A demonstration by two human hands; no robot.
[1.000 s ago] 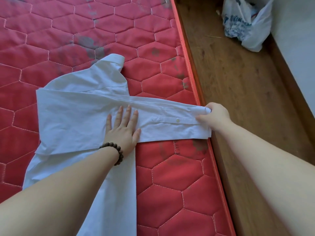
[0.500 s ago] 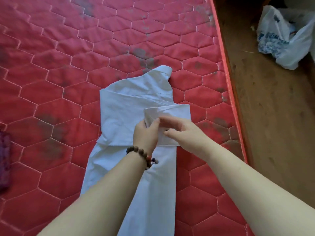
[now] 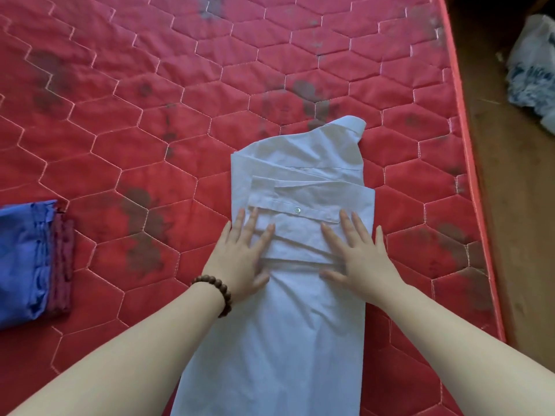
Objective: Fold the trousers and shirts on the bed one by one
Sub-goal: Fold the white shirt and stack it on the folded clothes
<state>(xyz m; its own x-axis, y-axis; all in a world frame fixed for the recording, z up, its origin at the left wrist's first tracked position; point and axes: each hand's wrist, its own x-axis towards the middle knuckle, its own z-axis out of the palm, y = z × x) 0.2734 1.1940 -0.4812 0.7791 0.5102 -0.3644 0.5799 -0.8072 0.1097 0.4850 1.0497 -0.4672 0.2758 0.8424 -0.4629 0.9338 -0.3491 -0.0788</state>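
A pale blue shirt (image 3: 279, 340) lies lengthwise on the red quilted mattress (image 3: 150, 115), collar pointing away from me. Its sleeve is folded back across the chest, the buttoned cuff on top. My left hand (image 3: 243, 253) lies flat on the left side of the folded sleeve, fingers straight, a brown bead bracelet on the wrist. My right hand (image 3: 357, 253) presses flat on the right side of the same fold. Neither hand grips the cloth.
A folded stack of blue and dark red garments (image 3: 30, 259) sits at the mattress's left edge. The orange mattress border (image 3: 471, 175) runs down the right, with wooden floor beyond. A white plastic bag (image 3: 531, 73) lies on that floor.
The sleeve, stretched out to the right a second ago, has been folded back over the shirt. Both hands have let go of it and now lie flat on top. The view has shifted left.
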